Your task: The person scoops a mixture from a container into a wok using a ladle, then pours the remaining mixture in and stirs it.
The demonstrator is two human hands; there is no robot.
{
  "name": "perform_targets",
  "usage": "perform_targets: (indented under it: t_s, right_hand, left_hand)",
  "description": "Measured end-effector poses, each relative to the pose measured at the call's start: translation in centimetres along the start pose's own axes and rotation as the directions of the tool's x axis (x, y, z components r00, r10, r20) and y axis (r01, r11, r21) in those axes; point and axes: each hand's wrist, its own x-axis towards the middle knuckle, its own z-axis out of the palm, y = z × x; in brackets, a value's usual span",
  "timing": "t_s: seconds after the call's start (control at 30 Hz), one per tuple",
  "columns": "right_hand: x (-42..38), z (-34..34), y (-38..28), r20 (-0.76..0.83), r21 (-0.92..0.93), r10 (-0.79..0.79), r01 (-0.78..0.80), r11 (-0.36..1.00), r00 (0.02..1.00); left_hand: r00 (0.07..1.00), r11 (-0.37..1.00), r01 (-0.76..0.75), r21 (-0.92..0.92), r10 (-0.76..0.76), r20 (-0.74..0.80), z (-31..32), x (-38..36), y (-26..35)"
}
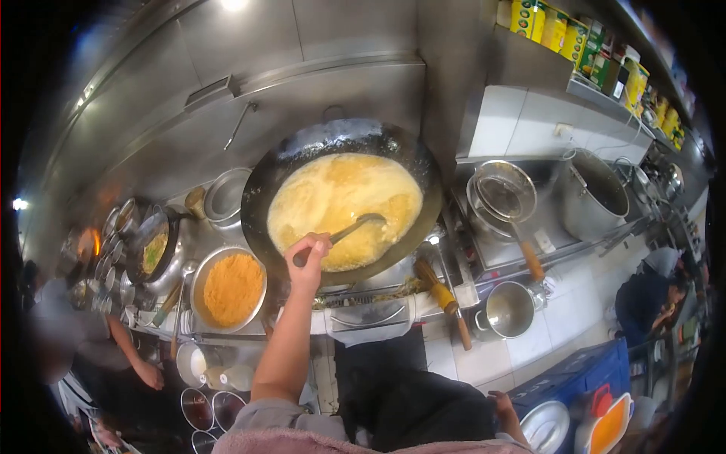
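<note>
1. Near a blue container [586,371], the right hand [501,401] is lowered; its openness and grip cannot be told.
2. A ladle [349,229] is clasped by the handle in the curled left hand [308,253].
3. Frothy yellow liquid [325,189], met by the ladle's head, is held in a black wok [255,204].
4. Behind, a metal wall [242,45] is seen.

A grey sleeve [276,418], pinkish fabric [325,443] and perhaps a black apron [412,408] are worn.

Over here the steel range [370,312] bears a big wok [412,147]; a tall pot [597,208] stands on the right-hand counter [558,208], yellow tins [554,30] on the shelf [533,57].
</note>
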Motion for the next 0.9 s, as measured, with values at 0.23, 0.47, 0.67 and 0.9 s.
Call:
perform_targets:
  t_s: [0.23, 0.47, 0.67, 0.9]
  right_hand:
    - [-2.6, 1.5, 3.3, -0.045, 0.243, 0.111, -0.097, 0.965, 0.993]
    - [-4.6, 3.4, 3.4, -0.116, 0.403, 0.234, -0.169, 0.899, 0.965]
    - [-3.6, 3.6, 3.5, -0.098, 0.332, 0.135, -0.095, 0.938, 0.986]
    - [1.8, 1.7, 6.2, -0.001, 0.086, -0.087, 0.087, 0.992, 0.996]
  left_hand:
    - [0.998, 0.994, 0.056, 0.091, -0.058, 0.017, 1.5, 2.1, -6.1]
    - [0.989, 0.948, 0.023, 0.319, -0.068, 0.131, 0.8, 4.7, -10.5]
    - [0.984, 0.899, -0.004, 0.438, -0.074, 0.16, -0.8, 7.9, -10.6]
    - [0.993, 0.864, 0.043, 0.501, -0.092, 0.074, -1.0, 5.9, -9.0]
